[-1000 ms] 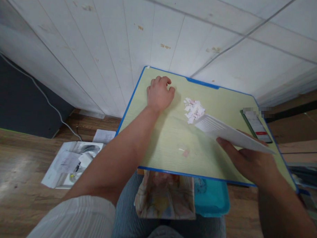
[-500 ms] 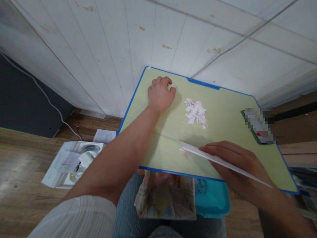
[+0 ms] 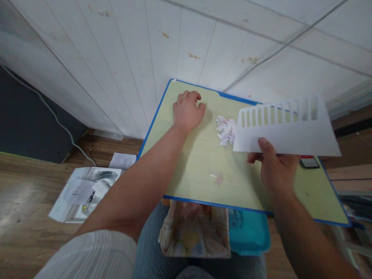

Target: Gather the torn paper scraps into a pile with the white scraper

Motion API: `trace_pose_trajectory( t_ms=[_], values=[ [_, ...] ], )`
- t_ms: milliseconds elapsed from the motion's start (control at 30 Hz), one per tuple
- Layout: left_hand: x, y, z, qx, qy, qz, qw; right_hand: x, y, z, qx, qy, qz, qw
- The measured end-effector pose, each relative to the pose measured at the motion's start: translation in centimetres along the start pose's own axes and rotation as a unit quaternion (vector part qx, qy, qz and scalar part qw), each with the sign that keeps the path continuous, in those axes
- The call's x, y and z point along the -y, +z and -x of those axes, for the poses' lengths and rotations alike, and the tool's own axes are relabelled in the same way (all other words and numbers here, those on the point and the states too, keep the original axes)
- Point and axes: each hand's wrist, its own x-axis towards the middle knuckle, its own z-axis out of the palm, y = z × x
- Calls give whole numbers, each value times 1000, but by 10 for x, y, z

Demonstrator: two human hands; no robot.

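My right hand (image 3: 277, 167) grips a thin white sheet with a row of slots along its upper edge (image 3: 283, 136), thumb on its face and fingers behind. The sheet is raised over the right part of a yellowish board with a blue rim (image 3: 199, 171). Its left end hides part of a small pile of torn paper scraps (image 3: 226, 132). At the board's upper left rests my left hand (image 3: 188, 111), empty, with loosely curled fingers and the thumb apart. A small pinkish mark or scrap (image 3: 218, 178) shows near the board's front; I cannot tell which.
Mostly behind the sheet, a dark-edged phone-like object (image 3: 309, 163) lies on the board. Below the front edge are a cloth-lined container (image 3: 194, 237) and a turquoise plastic box (image 3: 250, 233). An opened white box with cables (image 3: 84, 192) sits on the floor. A white wall (image 3: 128, 48) stands behind.
My right hand has lifted the white sheet up and away, turning it from edge-on to face-on. It now covers part of the scraps and the phone-like object. My left hand stayed put.
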Motion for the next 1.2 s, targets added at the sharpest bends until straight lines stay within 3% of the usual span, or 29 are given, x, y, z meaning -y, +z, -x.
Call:
trace_pose_trajectory(
  t_ms=[133, 367, 533, 667, 900, 1067, 1200],
  values=[
    [-2, -3, 1, 3, -4, -2, 1000, -9, 12, 3, 5, 55, -28, 998],
    [0, -2, -1, 2, -5, 8, 1000, -11, 7, 3, 68, 68, 84, 992],
    [1, 0, -1, -3, -2, -1, 1000, 1, -23, 23, 5, 73, 102, 992],
    [2, 1, -2, -6, 0, -4, 1000, -2, -32, 22, -30, 30, 58, 997],
    [2, -1, -3, 0, -9, -1, 1000, -11, -35, 8, 107, 51, 136, 984],
    [2, -2, -2, 3, -9, 3, 1000, 4, -36, 12, 29, 33, 88, 995],
    [5, 0, -3, -10, -4, 1, 1000, 6, -27, 12, 41, 42, 83, 995]
  ],
)
